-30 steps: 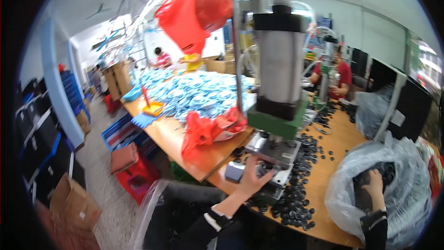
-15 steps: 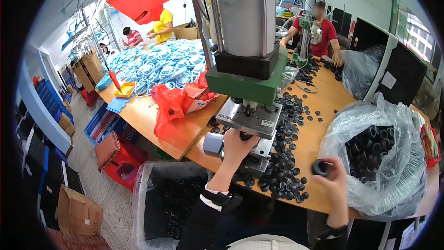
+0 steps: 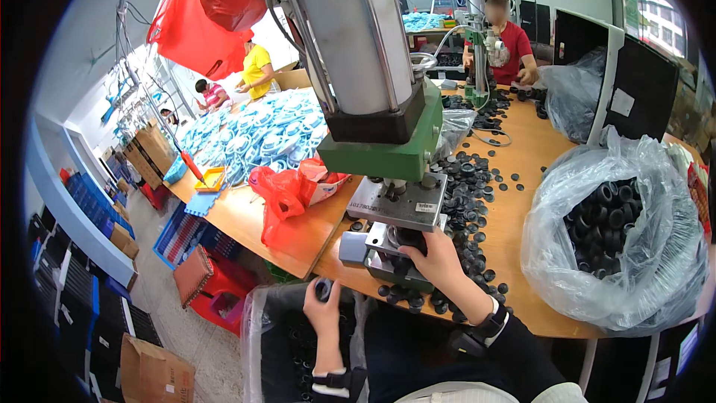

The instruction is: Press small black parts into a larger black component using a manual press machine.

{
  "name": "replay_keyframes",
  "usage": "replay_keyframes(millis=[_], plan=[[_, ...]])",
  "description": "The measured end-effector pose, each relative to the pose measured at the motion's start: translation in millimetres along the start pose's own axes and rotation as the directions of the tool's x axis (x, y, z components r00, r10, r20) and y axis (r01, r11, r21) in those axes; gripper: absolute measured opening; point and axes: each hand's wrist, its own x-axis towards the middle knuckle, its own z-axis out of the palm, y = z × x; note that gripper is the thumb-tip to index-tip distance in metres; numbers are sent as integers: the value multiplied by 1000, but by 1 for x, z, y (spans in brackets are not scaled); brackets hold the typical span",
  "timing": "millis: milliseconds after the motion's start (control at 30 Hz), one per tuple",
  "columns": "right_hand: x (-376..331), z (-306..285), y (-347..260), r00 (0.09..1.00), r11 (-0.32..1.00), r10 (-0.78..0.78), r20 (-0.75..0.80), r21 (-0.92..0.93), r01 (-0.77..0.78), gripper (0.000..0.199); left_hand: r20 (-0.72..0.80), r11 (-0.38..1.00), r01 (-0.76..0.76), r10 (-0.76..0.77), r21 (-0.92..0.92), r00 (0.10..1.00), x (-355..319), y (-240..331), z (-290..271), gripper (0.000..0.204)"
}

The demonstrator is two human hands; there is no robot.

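Note:
My left hand [image 3: 322, 306] is low in front of the table edge, its fingers closed on a small black round part [image 3: 324, 289], above a clear bag [image 3: 272, 343] holding dark parts. My right hand [image 3: 434, 255] reaches onto the metal base [image 3: 373, 250] of a bench press [image 3: 373, 67]. Its fingertips pinch another black round part [image 3: 409, 242] at the die under the ram. Loose black round parts [image 3: 471, 201] lie scattered on the wooden table [image 3: 522, 179] around the press.
A large clear bag of black parts [image 3: 619, 231] stands at the right. A red plastic bag [image 3: 287, 198] lies left of the press, with a heap of blue items [image 3: 253, 134] behind. A person in red [image 3: 511, 37] works at the far end; others stand far left.
My left hand has drawn back from the press base to below the table edge, holding a part. My right hand has moved from beside the big bag onto the press die.

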Motion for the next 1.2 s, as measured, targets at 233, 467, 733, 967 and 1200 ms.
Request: replay_keyframes(millis=[233,467,733,967,1200], plan=[[25,-6,4,996,993,73,49,92,-77,39,165,939,-61,4,337,986,2,-53,-21,63],[-54,-85,-10,996,994,88,22,60,-89,74,501,795,-607,523,6,690,67,-16,96,45],[-107,-283,85,817,759,62,-573,-505,-411,30,747,879,-218,476,-425,463,69,-11,203,46],[-125,-317,112,859,259,360,-364,-846,-467,46,709,814,-199,575,-546,409,58,58,282,49],[-116,-315,138,811,255,322,-488,-781,-571,42,627,786,-196,594,-587,504,53,71,262,52]])
